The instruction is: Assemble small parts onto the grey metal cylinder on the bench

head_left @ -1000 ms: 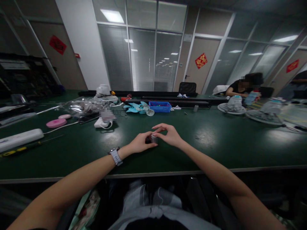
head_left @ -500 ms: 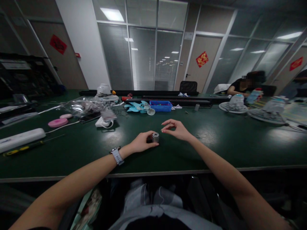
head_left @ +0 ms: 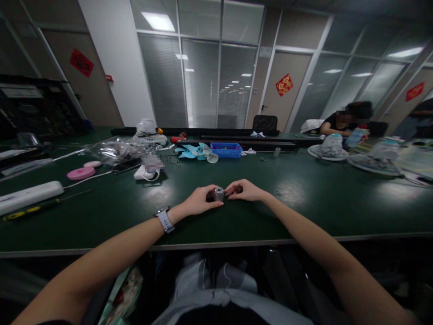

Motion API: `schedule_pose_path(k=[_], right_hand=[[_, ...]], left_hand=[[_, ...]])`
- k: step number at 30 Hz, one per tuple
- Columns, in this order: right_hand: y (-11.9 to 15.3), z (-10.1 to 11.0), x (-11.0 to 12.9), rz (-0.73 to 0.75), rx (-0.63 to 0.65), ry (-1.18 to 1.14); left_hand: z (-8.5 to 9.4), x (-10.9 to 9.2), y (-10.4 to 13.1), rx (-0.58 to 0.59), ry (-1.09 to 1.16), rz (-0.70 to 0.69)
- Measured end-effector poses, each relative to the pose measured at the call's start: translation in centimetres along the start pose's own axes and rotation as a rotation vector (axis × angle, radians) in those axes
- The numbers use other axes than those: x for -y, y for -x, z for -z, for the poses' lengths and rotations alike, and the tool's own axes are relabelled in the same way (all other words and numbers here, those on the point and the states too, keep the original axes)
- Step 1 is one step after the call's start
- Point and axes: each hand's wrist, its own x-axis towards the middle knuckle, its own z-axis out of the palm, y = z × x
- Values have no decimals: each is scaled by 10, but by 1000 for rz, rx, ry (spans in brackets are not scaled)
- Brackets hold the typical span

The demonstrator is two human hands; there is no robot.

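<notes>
A small grey metal cylinder (head_left: 219, 194), like a small motor, stands upright on the green tabletop, with a dark spot on its top. My left hand (head_left: 201, 199) is wrapped round its left side, thumb in front and fingers behind. From the right, my right hand (head_left: 246, 190) reaches to the cylinder with bent fingers. Its thumb and fingertips are drawn together at the cylinder's right edge; whether they press on it or hold something small cannot be made out.
Beyond my hands lie a blue tray (head_left: 226, 150), light-blue fan blades (head_left: 192, 152), another metal cylinder (head_left: 277, 152) and a white plug (head_left: 147, 172). At left are a power strip (head_left: 30, 197) and a screwdriver (head_left: 30, 211). Fan parts (head_left: 328, 151) and a seated person (head_left: 338, 124) are at right.
My right hand has come down and slightly left, from above and right of the cylinder to its side. My left hand and the cylinder stay in place.
</notes>
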Motion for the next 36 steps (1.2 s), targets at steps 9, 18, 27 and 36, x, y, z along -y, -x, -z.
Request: schedule_pose_path(k=[9, 18, 27, 36], right_hand=[[-3, -15, 34, 200, -432, -102], [-5, -35, 52, 303, -389, 82], [-10, -38, 43, 224, -467, 61], [-11, -40, 44, 220, -511, 52]], left_hand=[[0, 3, 0, -7, -12, 6], [-1, 6, 0, 2, -30, -12], [-2, 6, -1, -23, -56, -9], [-3, 7, -1, -32, -73, -17]])
